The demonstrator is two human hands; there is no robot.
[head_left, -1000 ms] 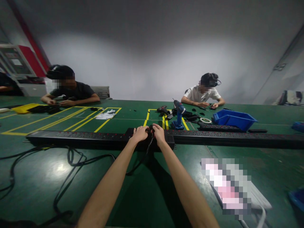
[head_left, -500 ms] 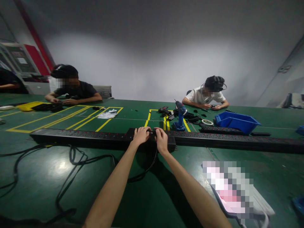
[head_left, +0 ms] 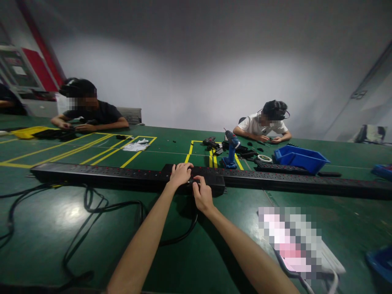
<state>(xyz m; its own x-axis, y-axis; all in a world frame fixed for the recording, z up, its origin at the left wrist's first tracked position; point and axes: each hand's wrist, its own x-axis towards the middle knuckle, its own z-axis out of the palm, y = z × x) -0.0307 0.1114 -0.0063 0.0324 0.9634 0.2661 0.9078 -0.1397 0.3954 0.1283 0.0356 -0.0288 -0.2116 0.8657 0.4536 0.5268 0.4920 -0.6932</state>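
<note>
Two long black power strips lie end to end or overlapping across the table; the left power strip (head_left: 101, 173) and the right power strip (head_left: 290, 183) carry rows of sockets with red marks. Where they meet sits a wider black section (head_left: 216, 183). My left hand (head_left: 180, 174) is curled over the top of this part, gripping it. My right hand (head_left: 202, 195), closed, pinches a black plug (head_left: 193, 182) at the near side of the strip. A black cable (head_left: 186, 234) hangs below that hand. The plug is mostly hidden by my fingers.
Behind the strips stand a blue cordless drill (head_left: 230, 151), a roll of tape (head_left: 264, 158) and a blue bin (head_left: 301, 158). Loose black cables (head_left: 101, 208) lie at left, a blurred-out phone-like object (head_left: 294, 245) at right. Two people (head_left: 88, 108) (head_left: 269, 122) work across the table.
My right hand has drawn back toward me and down with the plug, away from my left hand. My left hand stays on the strip. The view has shifted slightly.
</note>
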